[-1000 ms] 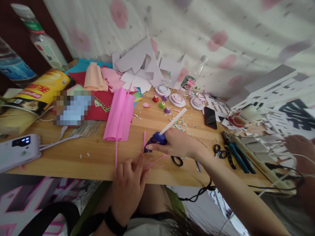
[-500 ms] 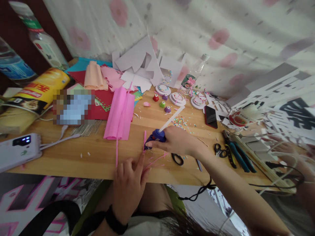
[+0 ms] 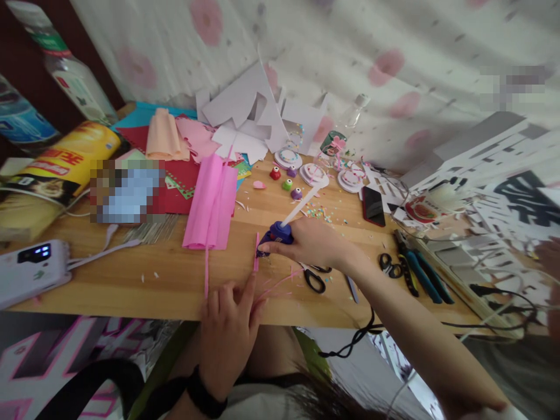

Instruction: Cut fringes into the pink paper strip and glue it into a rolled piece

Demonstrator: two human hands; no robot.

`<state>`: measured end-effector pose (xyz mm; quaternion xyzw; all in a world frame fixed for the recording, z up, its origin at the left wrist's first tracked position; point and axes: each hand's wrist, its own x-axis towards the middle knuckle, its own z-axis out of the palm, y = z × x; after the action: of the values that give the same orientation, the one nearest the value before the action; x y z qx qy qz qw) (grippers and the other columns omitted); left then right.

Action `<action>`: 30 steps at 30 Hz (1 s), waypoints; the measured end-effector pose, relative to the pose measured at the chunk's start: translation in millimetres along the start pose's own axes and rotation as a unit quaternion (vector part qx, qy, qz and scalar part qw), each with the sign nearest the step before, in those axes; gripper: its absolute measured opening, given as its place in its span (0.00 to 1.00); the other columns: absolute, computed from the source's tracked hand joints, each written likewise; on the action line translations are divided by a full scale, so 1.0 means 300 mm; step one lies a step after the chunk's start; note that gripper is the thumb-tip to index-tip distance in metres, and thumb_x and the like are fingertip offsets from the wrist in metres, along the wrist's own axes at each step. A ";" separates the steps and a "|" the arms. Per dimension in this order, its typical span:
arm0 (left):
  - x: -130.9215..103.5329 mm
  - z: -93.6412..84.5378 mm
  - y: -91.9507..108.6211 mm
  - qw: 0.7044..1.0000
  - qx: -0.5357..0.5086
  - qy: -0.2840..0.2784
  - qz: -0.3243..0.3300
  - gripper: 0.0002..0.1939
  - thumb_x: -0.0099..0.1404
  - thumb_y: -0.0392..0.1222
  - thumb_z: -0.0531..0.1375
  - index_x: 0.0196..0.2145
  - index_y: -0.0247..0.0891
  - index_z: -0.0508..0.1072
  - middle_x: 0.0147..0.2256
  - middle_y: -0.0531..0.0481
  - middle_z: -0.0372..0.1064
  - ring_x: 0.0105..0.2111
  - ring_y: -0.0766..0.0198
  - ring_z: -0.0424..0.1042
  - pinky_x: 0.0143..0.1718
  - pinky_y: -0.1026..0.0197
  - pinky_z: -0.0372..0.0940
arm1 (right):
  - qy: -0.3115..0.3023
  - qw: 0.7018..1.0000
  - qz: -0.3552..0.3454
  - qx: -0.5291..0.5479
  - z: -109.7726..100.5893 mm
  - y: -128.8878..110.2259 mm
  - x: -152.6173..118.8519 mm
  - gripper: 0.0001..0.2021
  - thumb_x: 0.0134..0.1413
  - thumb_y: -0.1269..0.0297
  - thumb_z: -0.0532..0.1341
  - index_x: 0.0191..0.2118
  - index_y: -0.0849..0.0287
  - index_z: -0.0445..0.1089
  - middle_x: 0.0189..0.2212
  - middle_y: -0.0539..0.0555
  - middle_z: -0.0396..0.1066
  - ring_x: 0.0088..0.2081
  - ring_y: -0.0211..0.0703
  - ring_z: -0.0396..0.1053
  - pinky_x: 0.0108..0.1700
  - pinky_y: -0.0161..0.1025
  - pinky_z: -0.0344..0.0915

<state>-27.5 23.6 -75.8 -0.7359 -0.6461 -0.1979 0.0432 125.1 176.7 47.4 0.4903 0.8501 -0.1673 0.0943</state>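
Observation:
My right hand (image 3: 317,242) is wrapped round a blue glue gun (image 3: 280,232), and a long white glue stick (image 3: 304,202) juts from its back. The gun's nozzle end is down at a narrow pink paper strip (image 3: 256,259) lying on the table; whether it touches is hidden. At the strip's near end rests the outstretched index finger of my left hand (image 3: 230,324). The other left fingers lie loosely bent on the wood, thumb apart. Folded pink crepe paper (image 3: 210,204) lies to the left, and black-handled scissors (image 3: 315,281) lie below my right wrist.
Pliers (image 3: 424,271), small scissors (image 3: 389,265) and a phone (image 3: 373,207) lie to the right. Small colourful figures (image 3: 287,184) and round white bases (image 3: 312,173) stand farther back. A power bank (image 3: 35,271) is at left. Black cable (image 3: 354,338) hangs over the front edge.
My right hand has moved the glue gun slightly away from me along the strip, uncovering more of the scissors. My left hand stays put. Another person's hand at far right has shifted outward.

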 end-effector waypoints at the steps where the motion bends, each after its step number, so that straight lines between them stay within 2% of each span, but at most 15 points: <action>1: -0.001 0.000 0.000 1.000 -0.002 -0.001 0.000 0.24 0.69 0.47 0.60 0.60 0.38 0.71 0.41 0.41 0.61 0.37 0.51 0.62 0.37 0.51 0.61 | 0.005 1.000 -0.006 -0.005 0.002 0.004 0.003 0.32 0.62 0.33 0.52 0.37 0.58 0.80 0.22 0.53 0.70 0.24 0.41 0.64 0.27 0.37 0.50; 6: -0.001 -0.001 0.001 1.000 -0.001 0.003 0.001 0.23 0.69 0.48 0.60 0.59 0.38 0.72 0.41 0.41 0.62 0.37 0.52 0.62 0.36 0.51 0.61 | 0.007 1.000 0.003 -0.011 0.001 0.013 0.015 0.34 0.61 0.32 0.51 0.35 0.59 0.80 0.20 0.53 0.69 0.22 0.40 0.62 0.26 0.37 0.49; 10: 0.000 -0.001 0.002 1.000 0.000 -0.002 -0.001 0.23 0.69 0.48 0.59 0.59 0.39 0.72 0.41 0.40 0.62 0.37 0.52 0.62 0.37 0.51 0.62 | 0.002 0.999 -0.001 0.046 -0.012 0.012 0.018 0.30 0.63 0.36 0.54 0.41 0.58 0.80 0.29 0.56 0.76 0.30 0.43 0.70 0.31 0.36 0.57; 14: -0.001 0.001 0.001 1.000 0.005 -0.005 -0.002 0.22 0.70 0.48 0.59 0.58 0.39 0.72 0.41 0.41 0.63 0.38 0.53 0.63 0.39 0.51 0.63 | 0.007 0.998 0.004 0.066 -0.020 0.012 0.024 0.27 0.63 0.38 0.56 0.43 0.57 0.80 0.34 0.57 0.78 0.35 0.46 0.73 0.35 0.36 0.59; 23: -0.001 0.002 -0.001 1.000 -0.001 -0.002 -0.002 0.21 0.69 0.47 0.60 0.57 0.38 0.73 0.40 0.40 0.63 0.37 0.51 0.63 0.38 0.51 0.62 | 0.020 0.999 0.009 0.046 -0.025 0.031 0.046 0.29 0.63 0.36 0.55 0.42 0.59 0.80 0.30 0.57 0.77 0.33 0.46 0.72 0.33 0.36 0.57; 30: 0.002 0.000 0.001 1.000 0.006 -0.003 0.003 0.22 0.68 0.47 0.61 0.57 0.37 0.73 0.40 0.40 0.63 0.37 0.51 0.62 0.38 0.51 0.61 | 0.036 0.998 0.006 0.051 -0.027 0.041 0.055 0.30 0.63 0.36 0.54 0.40 0.60 0.79 0.31 0.58 0.78 0.32 0.45 0.71 0.33 0.36 0.56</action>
<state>-27.2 24.0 -75.5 -0.7382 -0.6452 -0.1916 0.0459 127.5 198.7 47.2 0.5056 0.8402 -0.1922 0.0398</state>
